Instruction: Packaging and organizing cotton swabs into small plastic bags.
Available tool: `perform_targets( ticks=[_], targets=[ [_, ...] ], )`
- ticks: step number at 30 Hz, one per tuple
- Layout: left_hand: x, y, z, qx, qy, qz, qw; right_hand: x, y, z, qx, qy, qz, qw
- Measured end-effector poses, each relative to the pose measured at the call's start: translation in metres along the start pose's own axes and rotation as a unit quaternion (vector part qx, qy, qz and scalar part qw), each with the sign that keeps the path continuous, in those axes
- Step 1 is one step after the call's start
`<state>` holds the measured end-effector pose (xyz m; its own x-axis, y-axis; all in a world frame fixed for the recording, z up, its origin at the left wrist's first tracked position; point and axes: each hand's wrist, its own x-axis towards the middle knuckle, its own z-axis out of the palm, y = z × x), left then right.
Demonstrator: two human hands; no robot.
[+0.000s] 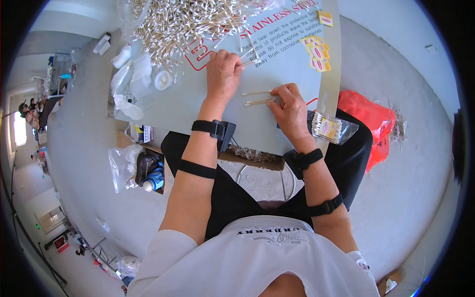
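My left hand (222,73) rests on the pale work board (198,99), its fingers pinched on a few cotton swabs (249,62) that stick out to the right. My right hand (289,106) lies lower right on the board and pinches the ends of a small bundle of cotton swabs (258,102) pointing left. One loose swab (256,92) lies between the two hands. A large heap of cotton swabs (183,24) covers the far part of the board, just beyond my left hand.
A clear packet of bundled swabs (329,127) sits on my right thigh. Yellow labels (316,52) lie at the board's right. Plastic bags and a white lid (163,80) lie at the left edge. A red bag (371,119) and an open box (148,171) are on the floor.
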<state>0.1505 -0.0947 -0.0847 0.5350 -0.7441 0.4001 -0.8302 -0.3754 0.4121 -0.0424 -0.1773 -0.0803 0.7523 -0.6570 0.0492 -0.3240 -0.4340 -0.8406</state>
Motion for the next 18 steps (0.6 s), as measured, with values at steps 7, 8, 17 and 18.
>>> perform_targets(
  ticks=[7,8,17,18],
  targets=[
    [-0.021,0.028,-0.003,-0.063,-0.057,-0.003,0.996,0.018,0.001,-0.008,0.026,0.002,0.023,0.999],
    [-0.021,0.026,-0.004,-0.086,-0.031,-0.031,0.995,0.025,0.003,-0.008,0.012,0.014,-0.001,1.0],
    [0.051,0.001,0.015,0.032,-0.032,-0.158,0.986,0.103,-0.02,0.016,-0.09,-0.019,0.06,0.994],
    [0.055,0.001,0.016,0.048,-0.042,-0.172,0.983,0.109,-0.024,0.023,-0.09,-0.019,0.059,0.994]
  ],
)
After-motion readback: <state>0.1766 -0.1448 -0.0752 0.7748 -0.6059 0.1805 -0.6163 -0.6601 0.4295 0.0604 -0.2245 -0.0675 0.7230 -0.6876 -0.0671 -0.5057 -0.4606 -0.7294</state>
